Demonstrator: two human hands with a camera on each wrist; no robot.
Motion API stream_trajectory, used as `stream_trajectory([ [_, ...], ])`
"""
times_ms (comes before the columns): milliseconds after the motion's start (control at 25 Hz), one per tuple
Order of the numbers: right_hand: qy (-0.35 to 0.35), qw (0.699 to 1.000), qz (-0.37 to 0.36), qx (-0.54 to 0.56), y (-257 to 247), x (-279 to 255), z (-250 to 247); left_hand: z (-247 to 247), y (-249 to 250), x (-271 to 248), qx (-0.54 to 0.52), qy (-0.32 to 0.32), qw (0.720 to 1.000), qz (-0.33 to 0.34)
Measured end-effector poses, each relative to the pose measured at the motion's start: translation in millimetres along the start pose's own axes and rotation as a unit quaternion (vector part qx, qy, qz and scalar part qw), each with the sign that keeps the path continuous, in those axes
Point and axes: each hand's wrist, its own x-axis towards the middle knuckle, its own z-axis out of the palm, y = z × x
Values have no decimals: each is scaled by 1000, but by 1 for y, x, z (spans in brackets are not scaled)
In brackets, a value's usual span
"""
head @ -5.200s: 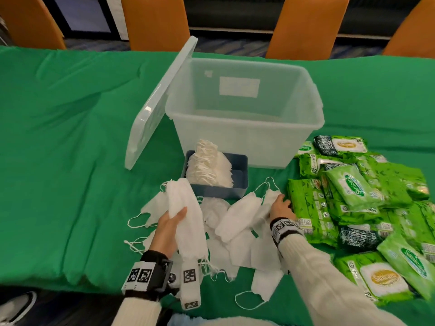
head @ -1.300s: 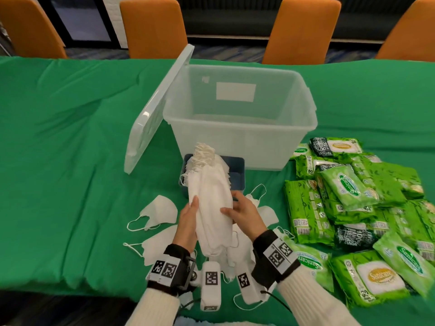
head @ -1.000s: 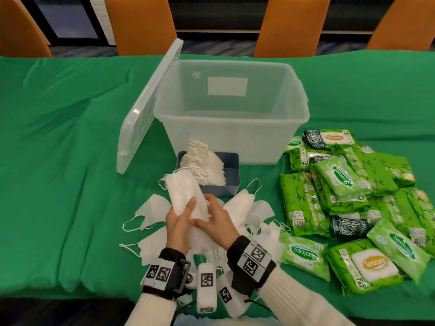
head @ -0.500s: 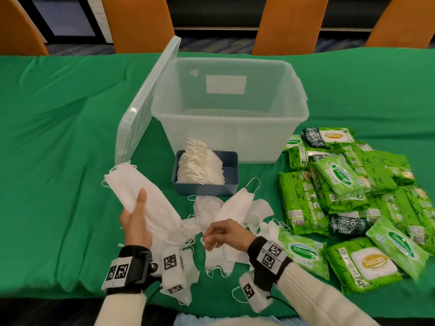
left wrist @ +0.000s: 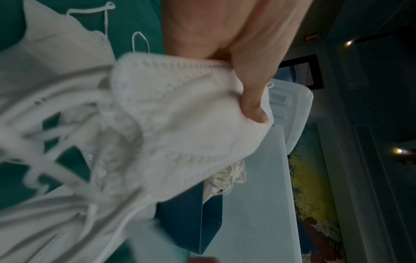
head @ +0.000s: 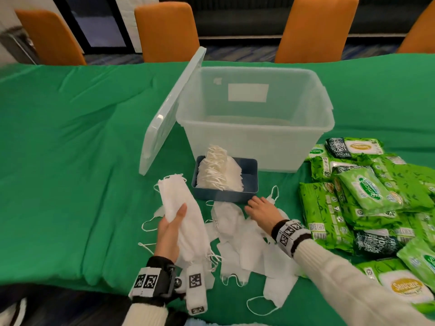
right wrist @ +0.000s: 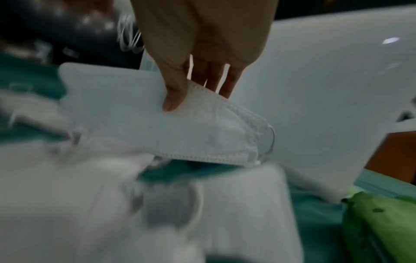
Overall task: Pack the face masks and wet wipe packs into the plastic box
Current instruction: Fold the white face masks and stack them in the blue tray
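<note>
My left hand [head: 174, 220] grips a thick stack of white face masks [head: 179, 208], held up over the table's near edge; the left wrist view shows my thumb pressed on the stack [left wrist: 168, 115]. My right hand [head: 255, 204] reaches to a loose mask [head: 273, 198] just in front of the blue tray [head: 249, 170]. In the right wrist view my thumb and fingers pinch that mask [right wrist: 180, 128]. The clear plastic box [head: 254, 137] stands open behind the tray. Green wet wipe packs [head: 364, 196] are piled at the right.
The box's clear lid [head: 169, 114] leans against its left side. The blue tray holds a standing row of masks [head: 216, 170]. More loose masks [head: 247, 250] lie scattered between my arms. Orange chairs [head: 315, 29] line the table's far edge.
My left hand has brought the mask stack back in from the left. My right hand has reached forward from the loose pile and pinched a mask near the blue tray.
</note>
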Motion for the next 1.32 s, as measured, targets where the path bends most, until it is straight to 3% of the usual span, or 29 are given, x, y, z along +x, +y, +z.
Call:
stream_trajectory([
  [80, 107, 988, 54, 95, 6, -18, -25, 4, -1, -1, 0, -6, 1000, 2],
  [120, 170, 965, 101, 172, 8, -26, -40, 7, -1, -1, -3, -8, 1000, 2],
  [200, 235, 873, 196, 381, 10, -34, -62, 15, -3, -3, -7, -17, 1000, 5],
  [280, 249, 761, 217, 558, -3, -28, -83, 30, -4, -8, -8, -36, 999, 9],
  [320, 229, 727, 218, 610, -14, -22, -88, 38, -5, -10, -10, -50, 999, 8],
  [360, 202, 719, 215, 629, -26, -14, -89, 45, -5, -14, -16, -65, 998, 5],
  [440, 150, 743, 221, 614, -51, -4, -89, 57, -4, -19, -22, -87, 996, -8],
  [640, 114, 767, 209, 596, -79, 8, -89, 58, -8, -26, 11, -107, 994, 2],
  [680, 90, 749, 207, 622, -79, 9, -87, 54, -11, -25, 17, -113, 993, 3],
  [800, 44, 600, 230, 765, -76, 10, -86, 42, -14, -21, 48, -154, 987, 10],
  [840, 56, 586, 246, 770, -73, 12, -86, 40, -14, -21, 66, -170, 983, 17],
  [960, 123, 621, 276, 723, -59, 20, -96, 40, -12, -27, 113, -195, 974, 25],
  [1000, 139, 616, 271, 727, -54, 23, -101, 40, -13, -28, 119, -209, 970, 23],
  [1160, 177, 510, 181, 822, -29, 30, -117, 33, -17, -34, 143, -266, 953, 8],
  [1240, 216, 538, 179, 795, -20, 30, -114, 30, -18, -36, 142, -262, 954, -11],
  [1320, 252, 603, 215, 726, -16, 19, -104, 26, -13, -35, 98, -224, 969, -25],
])
